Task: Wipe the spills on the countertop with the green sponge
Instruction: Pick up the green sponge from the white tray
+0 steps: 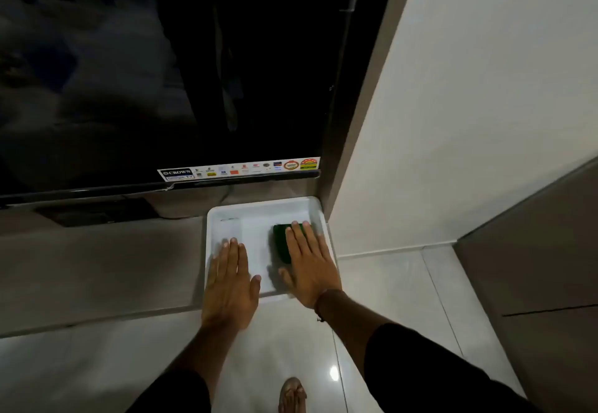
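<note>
A dark green sponge (281,240) lies in the right half of a white tray (259,212) that stands at the right end of the grey countertop (97,270). My right hand (309,263) lies flat, fingers together and stretched out, covering the sponge's right part. My left hand (230,280) rests flat over the tray's front left edge with nothing in it. No spill shows clearly on the counter in this dim light.
A large black television (161,72) with a sticker strip stands on the counter right behind the tray. A white wall (469,105) rises to the right. Glossy floor tiles (388,299) lie below, and my foot (292,395) shows at the bottom.
</note>
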A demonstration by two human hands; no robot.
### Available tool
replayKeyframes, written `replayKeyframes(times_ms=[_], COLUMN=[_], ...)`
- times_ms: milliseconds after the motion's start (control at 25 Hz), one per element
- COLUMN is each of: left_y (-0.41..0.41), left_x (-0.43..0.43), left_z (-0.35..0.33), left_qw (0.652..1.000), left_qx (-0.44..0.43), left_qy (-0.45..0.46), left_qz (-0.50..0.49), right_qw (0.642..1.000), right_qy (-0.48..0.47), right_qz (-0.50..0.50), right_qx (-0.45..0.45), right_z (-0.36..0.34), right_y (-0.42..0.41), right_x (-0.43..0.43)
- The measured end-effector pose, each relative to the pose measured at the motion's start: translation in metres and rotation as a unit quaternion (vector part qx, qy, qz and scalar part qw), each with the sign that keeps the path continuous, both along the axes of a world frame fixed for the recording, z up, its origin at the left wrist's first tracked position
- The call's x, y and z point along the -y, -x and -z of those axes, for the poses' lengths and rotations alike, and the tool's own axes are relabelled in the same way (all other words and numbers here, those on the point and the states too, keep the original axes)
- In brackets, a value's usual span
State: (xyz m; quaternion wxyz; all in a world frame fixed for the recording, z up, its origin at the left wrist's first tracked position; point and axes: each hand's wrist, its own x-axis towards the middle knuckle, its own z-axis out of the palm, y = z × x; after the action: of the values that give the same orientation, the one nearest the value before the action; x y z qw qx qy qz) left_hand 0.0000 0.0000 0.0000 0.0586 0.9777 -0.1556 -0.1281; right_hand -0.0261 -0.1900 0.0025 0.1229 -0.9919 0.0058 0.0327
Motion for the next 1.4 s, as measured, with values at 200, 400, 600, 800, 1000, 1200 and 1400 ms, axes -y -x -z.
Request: replayKeyframes(times_ms=[200,400,600,800,1000,1200,1400], left_y=[-0.041,-0.057,-0.058,-0.059,-0.059,-0.043,0.002], left_x=[0.007,0.022,0.023,0.018,0.011,0.042,0.144], left_z=[0.023,0.039,0.051,0.044,0.013,-0.045,-0.081], left_qw=[0.999,0.999,0.999,0.999,0.999,0.996,0.975], left_qx=[0.01,-0.011,-0.016,-0.011,0.006,0.029,0.054], left_qy=[0.021,0.003,-0.011,-0.004,0.01,0.015,0.031], left_qz=[0.029,0.047,0.047,0.048,0.043,0.088,0.213], right_qw=[0.995,0.992,0.991,0.991,0.994,0.995,0.99], right_qy=[0.059,0.045,0.064,0.069,0.048,0.046,0.061], right_qz=[-0.037,-0.05,-0.047,-0.062,-0.097,-0.046,0.071], right_qx=[-0.071,-0.111,-0.104,-0.096,-0.025,0.071,0.101], right_z=[0.023,0.049,0.058,0.056,0.022,-0.043,-0.073], right_y=[-0.045,-0.051,-0.052,-0.053,-0.046,-0.009,0.075], right_x=[0.012,0.012,0.012,0.014,0.017,0.049,0.139])
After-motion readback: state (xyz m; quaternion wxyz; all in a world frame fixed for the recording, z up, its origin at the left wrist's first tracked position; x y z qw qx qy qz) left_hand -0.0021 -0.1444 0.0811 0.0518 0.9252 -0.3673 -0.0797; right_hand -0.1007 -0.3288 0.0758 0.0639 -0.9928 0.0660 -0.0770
